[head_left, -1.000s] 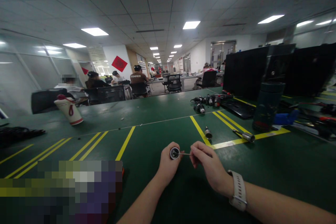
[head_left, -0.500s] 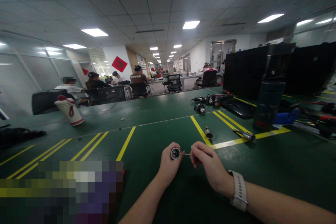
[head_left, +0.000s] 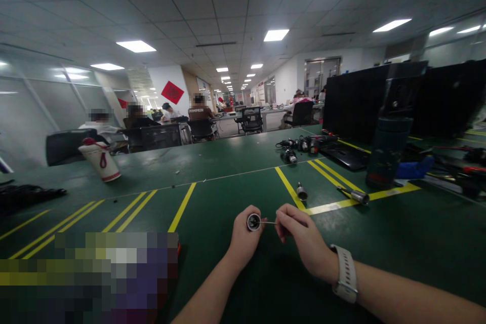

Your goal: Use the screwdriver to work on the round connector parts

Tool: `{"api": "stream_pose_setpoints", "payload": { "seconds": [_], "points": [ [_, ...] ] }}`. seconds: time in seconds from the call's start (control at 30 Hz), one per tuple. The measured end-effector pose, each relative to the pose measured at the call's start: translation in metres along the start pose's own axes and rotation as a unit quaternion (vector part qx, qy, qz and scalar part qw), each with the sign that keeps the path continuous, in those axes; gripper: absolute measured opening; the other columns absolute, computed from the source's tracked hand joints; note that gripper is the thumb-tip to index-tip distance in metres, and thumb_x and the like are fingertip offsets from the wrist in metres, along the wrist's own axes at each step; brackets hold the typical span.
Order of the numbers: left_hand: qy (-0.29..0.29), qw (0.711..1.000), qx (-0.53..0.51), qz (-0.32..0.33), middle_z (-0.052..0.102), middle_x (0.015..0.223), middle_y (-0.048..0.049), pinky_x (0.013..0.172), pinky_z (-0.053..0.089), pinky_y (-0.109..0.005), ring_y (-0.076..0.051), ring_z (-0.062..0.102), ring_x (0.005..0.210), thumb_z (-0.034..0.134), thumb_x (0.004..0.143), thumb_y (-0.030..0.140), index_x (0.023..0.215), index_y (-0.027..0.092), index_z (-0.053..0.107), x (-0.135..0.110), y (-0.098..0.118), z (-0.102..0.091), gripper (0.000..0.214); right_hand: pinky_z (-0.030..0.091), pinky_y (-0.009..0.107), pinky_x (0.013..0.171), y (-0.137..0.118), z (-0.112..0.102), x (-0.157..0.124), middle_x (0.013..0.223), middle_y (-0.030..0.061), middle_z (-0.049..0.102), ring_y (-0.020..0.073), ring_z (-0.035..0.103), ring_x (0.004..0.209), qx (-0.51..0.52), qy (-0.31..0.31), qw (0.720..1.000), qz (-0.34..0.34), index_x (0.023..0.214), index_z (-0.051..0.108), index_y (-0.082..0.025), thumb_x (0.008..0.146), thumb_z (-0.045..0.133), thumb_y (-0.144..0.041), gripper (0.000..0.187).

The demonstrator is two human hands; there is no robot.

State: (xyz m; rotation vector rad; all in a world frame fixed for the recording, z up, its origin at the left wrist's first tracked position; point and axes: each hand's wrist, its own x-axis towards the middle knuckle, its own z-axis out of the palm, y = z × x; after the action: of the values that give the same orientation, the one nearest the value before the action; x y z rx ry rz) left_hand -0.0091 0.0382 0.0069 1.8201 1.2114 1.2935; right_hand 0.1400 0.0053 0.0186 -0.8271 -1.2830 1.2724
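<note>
Head view looked low across a green worktop marked with yellow lines. Above its near part, the left hand was closed around a small round metal part, open end facing the camera. The right hand, a pale watch on its wrist, pinched a thin metal pin whose tip met the part. Beyond lay a small metal socket and a metal-tipped tool, well apart from the hands. A white bottle stood far left.
</note>
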Motion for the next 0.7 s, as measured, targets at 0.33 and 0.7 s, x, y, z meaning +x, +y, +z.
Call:
{"api": "stream_pose_setpoints", "payload": {
  "seconds": [0.33, 0.7],
  "points": [
    [-0.011, 1.0, -0.001, -0.011, 0.05, 0.059, 0.0046, 0.052, 0.036, -0.022, -0.013, 0.045, 0.055, 0.062, 0.067, 0.021, 0.061, 0.019, 0.052, -0.0013, 0.0045, -0.001, 0.011, 0.038, 0.024, 0.053, 0.0036, -0.0009, 0.0015, 0.06, -0.0024, 0.051, 0.0127, 0.047, 0.057, 0.038, 0.013, 0.999, 0.015, 0.067, 0.055, -0.019, 0.086, 0.052, -0.037, 0.026],
    [-0.013, 1.0, -0.009, -0.011, 0.048, 0.059, 0.0051, 0.052, 0.035, -0.022, -0.012, 0.044, 0.054, 0.06, 0.066, 0.019, 0.06, 0.019, 0.049, -0.0014, 0.0027, 0.0003, 0.012, 0.037, 0.025, 0.054, -0.0017, -0.0001, -0.0023, 0.061, -0.0029, 0.051, 0.013, 0.047, 0.058, -0.006, -0.005, 1.0, -0.006, 0.065, 0.055, -0.019, 0.085, 0.053, -0.037, 0.027]
  ]
}}
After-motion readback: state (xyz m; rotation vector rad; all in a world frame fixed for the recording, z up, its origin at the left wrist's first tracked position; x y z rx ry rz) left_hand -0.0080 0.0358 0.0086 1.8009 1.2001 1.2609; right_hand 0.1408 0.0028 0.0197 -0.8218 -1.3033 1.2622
